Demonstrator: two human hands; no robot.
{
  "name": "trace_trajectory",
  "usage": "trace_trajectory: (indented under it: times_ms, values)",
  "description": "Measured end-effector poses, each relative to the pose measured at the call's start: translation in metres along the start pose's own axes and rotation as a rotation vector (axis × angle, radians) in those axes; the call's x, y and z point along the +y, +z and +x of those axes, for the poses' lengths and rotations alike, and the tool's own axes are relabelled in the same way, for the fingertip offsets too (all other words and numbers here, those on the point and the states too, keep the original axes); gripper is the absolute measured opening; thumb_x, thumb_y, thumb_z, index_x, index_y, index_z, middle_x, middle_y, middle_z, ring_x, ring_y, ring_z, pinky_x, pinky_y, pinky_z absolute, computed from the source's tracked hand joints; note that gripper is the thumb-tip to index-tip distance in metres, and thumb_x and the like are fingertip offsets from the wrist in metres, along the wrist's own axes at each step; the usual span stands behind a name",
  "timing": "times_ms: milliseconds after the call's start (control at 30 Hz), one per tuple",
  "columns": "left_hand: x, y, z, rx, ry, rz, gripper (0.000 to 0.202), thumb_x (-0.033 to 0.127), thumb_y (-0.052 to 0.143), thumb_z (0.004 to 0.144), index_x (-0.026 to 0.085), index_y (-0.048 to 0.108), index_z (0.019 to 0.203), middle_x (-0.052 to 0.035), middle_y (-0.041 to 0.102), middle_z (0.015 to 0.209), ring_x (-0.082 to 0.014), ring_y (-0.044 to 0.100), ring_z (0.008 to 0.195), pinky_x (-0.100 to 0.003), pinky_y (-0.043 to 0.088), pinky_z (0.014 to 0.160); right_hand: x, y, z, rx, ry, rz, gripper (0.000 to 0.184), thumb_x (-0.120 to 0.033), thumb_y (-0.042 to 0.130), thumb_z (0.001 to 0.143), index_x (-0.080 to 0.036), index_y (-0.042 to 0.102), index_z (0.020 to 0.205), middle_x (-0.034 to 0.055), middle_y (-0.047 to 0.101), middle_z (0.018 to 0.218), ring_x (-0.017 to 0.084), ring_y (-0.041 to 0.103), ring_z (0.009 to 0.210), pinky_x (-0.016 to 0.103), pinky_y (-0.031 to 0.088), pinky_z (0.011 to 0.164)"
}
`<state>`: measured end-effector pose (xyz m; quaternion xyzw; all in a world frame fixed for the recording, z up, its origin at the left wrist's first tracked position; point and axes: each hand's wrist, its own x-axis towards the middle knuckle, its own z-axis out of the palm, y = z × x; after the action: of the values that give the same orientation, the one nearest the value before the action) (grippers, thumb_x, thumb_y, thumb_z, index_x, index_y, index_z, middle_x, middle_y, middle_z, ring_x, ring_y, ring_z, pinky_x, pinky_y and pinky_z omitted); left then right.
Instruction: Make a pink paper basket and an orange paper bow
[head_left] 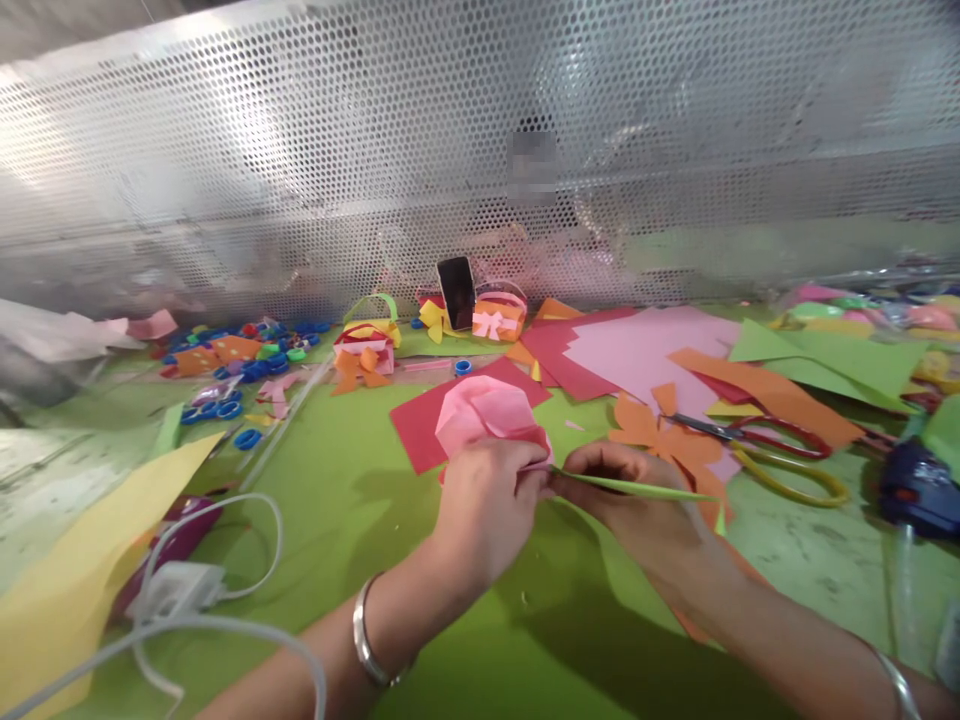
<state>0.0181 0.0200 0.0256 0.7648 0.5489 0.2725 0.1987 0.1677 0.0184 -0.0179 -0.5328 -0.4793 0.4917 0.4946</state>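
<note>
My left hand (491,505) is closed around the base of a pink paper flower (484,405), whose rounded petals face away from me. Close beside it, my right hand (637,500) pinches a narrow green paper piece (630,487) that points out to the right. The inner end of the green piece meets the flower's base between my fingertips; whether the two are joined I cannot tell. Under the flower lies a red paper sheet (416,430). An orange paper flower shape (649,425) rests just beyond my right hand, with scissors (780,450) partly over it.
At right sits a dark blue glue gun (919,490). A white charger with cable (180,590) and yellow paper (97,560) lie at left. Small paper baskets (367,350) and a phone (457,292) stand at the back before a perforated metal panel (420,130). Pink sheets (652,350) lie back right.
</note>
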Motion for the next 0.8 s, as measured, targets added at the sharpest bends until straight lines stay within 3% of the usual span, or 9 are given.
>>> trace_trajectory:
  times_ms: [233,500,567,667,800]
  values:
    - [-0.001,-0.004,0.003,0.053,-0.011,-0.065,0.021,0.004,0.059,0.073,0.018,0.066,0.058,0.0055,0.05,0.05,-0.0093,0.044,0.051,-0.022,0.032,0.051,-0.008,-0.001,-0.006,-0.041,-0.096,-0.061,0.034,-0.051,0.081,0.058,-0.023,0.065,0.068,0.001,0.066,0.064,0.016,0.057,0.055,0.027,0.045,0.049]
    - [-0.005,0.003,0.002,-0.069,-0.095,-0.365,0.022,0.014,0.055,0.08,0.018,0.063,0.061,0.0048,0.051,0.056,-0.0102,0.052,0.056,-0.019,0.044,0.054,-0.021,-0.005,-0.003,-0.008,-0.214,-0.192,0.022,-0.044,0.075,0.065,-0.024,0.067,0.063,0.0015,0.063,0.061,0.017,0.053,0.059,0.029,0.04,0.053]
    - [-0.004,0.0,0.002,-0.097,-0.038,-0.314,0.023,0.015,0.057,0.082,0.018,0.061,0.059,0.0047,0.051,0.056,-0.0103,0.053,0.056,-0.019,0.043,0.053,-0.024,-0.006,-0.002,-0.006,-0.23,-0.199,0.021,-0.043,0.075,0.064,-0.024,0.067,0.062,0.0021,0.064,0.063,0.018,0.054,0.061,0.029,0.04,0.055]
    - [-0.002,-0.004,0.003,-0.06,0.064,-0.073,0.018,0.016,0.061,0.082,0.019,0.066,0.065,0.0027,0.061,0.06,-0.0129,0.056,0.057,-0.023,0.043,0.054,-0.024,-0.009,0.0,-0.006,-0.238,-0.175,0.022,-0.044,0.074,0.065,-0.024,0.066,0.061,0.0024,0.064,0.067,0.019,0.055,0.065,0.031,0.041,0.06]
    - [0.0,-0.005,0.002,0.099,0.185,0.087,0.017,0.014,0.06,0.085,0.021,0.073,0.095,-0.0029,0.076,0.086,-0.0198,0.068,0.075,-0.031,0.052,0.07,-0.022,-0.01,0.001,-0.005,-0.193,-0.069,0.024,-0.045,0.075,0.065,-0.023,0.065,0.065,0.0032,0.066,0.077,0.02,0.058,0.072,0.033,0.047,0.066]
